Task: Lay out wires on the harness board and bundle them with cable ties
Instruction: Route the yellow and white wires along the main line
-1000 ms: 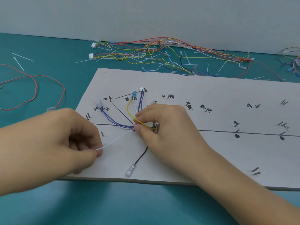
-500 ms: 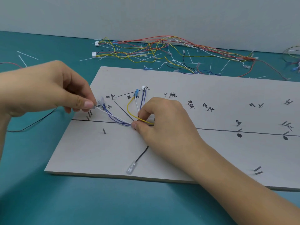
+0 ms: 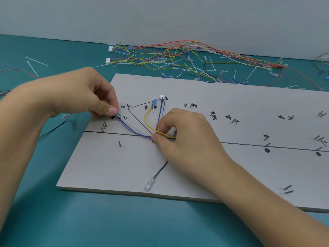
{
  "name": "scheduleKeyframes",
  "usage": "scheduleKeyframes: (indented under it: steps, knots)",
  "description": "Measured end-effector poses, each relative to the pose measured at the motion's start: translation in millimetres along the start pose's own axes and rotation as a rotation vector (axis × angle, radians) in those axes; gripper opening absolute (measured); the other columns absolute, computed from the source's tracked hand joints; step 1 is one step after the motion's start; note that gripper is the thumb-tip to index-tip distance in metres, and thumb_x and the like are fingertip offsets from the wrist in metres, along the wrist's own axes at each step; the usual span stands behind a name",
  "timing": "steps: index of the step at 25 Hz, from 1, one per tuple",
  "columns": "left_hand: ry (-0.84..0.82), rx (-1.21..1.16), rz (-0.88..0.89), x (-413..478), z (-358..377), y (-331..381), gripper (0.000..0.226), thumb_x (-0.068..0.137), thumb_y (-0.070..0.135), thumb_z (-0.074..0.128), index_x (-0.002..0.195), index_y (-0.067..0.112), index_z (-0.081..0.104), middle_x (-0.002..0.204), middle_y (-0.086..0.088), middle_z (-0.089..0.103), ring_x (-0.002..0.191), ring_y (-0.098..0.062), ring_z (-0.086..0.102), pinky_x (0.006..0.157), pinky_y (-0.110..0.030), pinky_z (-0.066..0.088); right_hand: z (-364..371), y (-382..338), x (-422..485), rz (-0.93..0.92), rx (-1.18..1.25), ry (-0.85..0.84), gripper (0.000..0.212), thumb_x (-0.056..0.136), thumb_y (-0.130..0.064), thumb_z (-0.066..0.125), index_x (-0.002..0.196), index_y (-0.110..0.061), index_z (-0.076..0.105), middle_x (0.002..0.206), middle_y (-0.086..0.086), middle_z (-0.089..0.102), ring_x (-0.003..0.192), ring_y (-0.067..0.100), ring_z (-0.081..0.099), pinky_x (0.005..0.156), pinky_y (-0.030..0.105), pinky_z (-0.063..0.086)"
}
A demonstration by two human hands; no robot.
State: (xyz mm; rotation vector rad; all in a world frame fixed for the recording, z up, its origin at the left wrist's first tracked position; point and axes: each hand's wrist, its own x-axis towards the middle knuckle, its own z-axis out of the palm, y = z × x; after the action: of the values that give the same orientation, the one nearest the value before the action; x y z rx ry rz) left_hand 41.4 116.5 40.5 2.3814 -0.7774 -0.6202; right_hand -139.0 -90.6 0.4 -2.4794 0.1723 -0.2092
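The left hand (image 3: 76, 97) pinches the blue connector (image 3: 118, 115) at the end of the white wire (image 3: 135, 126) and blue wires (image 3: 131, 131), against a pin near the board's left edge. The right hand (image 3: 185, 134) is closed on the wires where they meet at the drawn black line, with the yellow wire (image 3: 147, 124) looping out from under its fingertips (image 3: 154, 138). A black wire (image 3: 161, 169) with a clear terminal (image 3: 149, 184) trails from under this hand toward the near edge. The grey harness board (image 3: 231, 97) lies flat on a teal bench (image 3: 89, 220), with a tangle of spare wires (image 3: 178, 57) and loose white cable ties (image 3: 36, 61) behind it, before a pale wall (image 3: 160, 16). Handwritten characters mark the pins; they are too small to read
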Motion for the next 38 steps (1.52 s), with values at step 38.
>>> scheduleKeyframes:
  steps: [38]
  knots:
    - [-0.036, 0.099, 0.333, -5, 68, 63, 0.011, 0.070, 0.044, 0.077, 0.075, 0.035, 0.078, 0.072, 0.012, 0.074, 0.066, -0.010, 0.069, 0.064, -0.036, 0.060, -64, 23, 10, 0.195, -0.063, -0.142, 0.016, 0.078, -0.035, 0.083, 0.071, -0.024, 0.073, 0.059, -0.019, 0.066, 0.051, -0.002, 0.057, 0.043, 0.013, 0.036]
